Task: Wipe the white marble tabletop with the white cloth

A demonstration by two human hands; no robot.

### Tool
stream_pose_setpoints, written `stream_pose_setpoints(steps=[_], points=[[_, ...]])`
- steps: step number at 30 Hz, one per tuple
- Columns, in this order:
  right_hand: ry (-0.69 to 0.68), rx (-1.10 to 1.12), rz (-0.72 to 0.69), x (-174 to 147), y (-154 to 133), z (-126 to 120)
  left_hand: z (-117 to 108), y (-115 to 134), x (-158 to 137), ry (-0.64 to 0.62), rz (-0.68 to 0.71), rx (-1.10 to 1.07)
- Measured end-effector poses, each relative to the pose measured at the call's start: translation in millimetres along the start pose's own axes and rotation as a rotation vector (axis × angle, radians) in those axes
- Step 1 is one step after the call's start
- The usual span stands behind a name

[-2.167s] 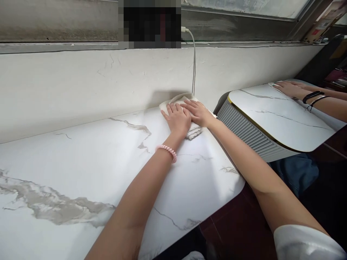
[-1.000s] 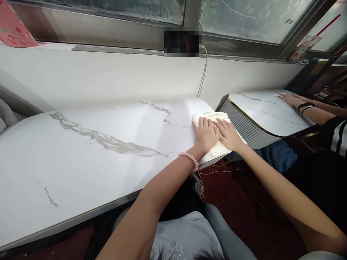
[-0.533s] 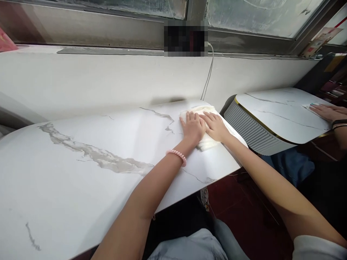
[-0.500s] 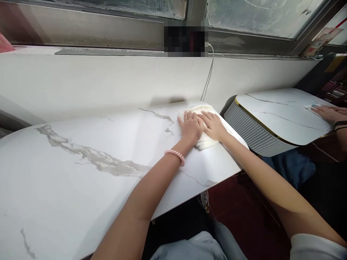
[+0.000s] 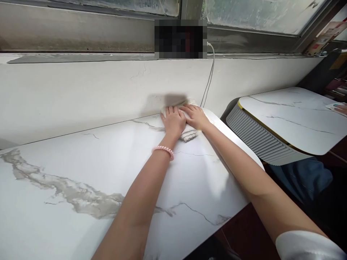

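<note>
A folded cream cloth point(image 5: 189, 135) lies pressed on the white marble-patterned tabletop point(image 5: 89, 162), at its far edge against the wall. My left hand point(image 5: 173, 121) rests flat on the cloth with its fingers spread. Beside it, touching at the thumb, my right hand point(image 5: 195, 117) also lies flat on the cloth, fingers stretched out. The cloth shows past the fingertips and below the palms; the rest is hidden under my hands. A pink coiled band point(image 5: 164, 148) circles my left wrist.
A white wall point(image 5: 81, 90) borders the table's far side, with a white cable point(image 5: 209, 79) hanging down it. On the right stands a second marble-patterned table point(image 5: 300, 115) with a ribbed side; another person's hand point(image 5: 342, 108) is on a cloth there.
Both my hands have slid the cloth a little left and farther toward the wall. The view has shifted, and the other person's hand has moved toward the right edge.
</note>
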State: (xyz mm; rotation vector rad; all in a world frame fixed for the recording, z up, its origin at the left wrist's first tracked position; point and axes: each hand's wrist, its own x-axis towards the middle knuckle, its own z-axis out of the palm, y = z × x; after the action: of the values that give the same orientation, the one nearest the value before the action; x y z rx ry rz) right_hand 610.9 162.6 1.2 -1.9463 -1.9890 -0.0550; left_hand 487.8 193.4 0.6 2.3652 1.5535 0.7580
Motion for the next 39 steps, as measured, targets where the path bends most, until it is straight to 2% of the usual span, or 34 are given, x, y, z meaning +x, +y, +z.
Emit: stream_pose_setpoints(steps=[6, 13, 18, 26, 34, 39], points=[[-0.014, -0.015, 0.018, -7, -5, -2, -3, 2, -10, -0.009, -0.015, -0.002], [-0.050, -0.019, 0.017, -28, -26, -7, -18, -1, -39, -0.020, -0.049, -0.020], [-0.071, -0.033, 0.029, -59, -42, -12, -29, 1, -67, -0.068, -0.056, -0.018], [-0.136, -0.134, 0.084, -118, -56, -30, -38, 18, -115, -0.135, -0.019, -0.002], [-0.105, -0.184, 0.097, -173, -65, -42, -47, 31, -157, -0.168, 0.049, -0.017], [-0.093, -0.181, 0.076, -195, -77, -46, -55, 31, -181, -0.172, 0.049, -0.006]])
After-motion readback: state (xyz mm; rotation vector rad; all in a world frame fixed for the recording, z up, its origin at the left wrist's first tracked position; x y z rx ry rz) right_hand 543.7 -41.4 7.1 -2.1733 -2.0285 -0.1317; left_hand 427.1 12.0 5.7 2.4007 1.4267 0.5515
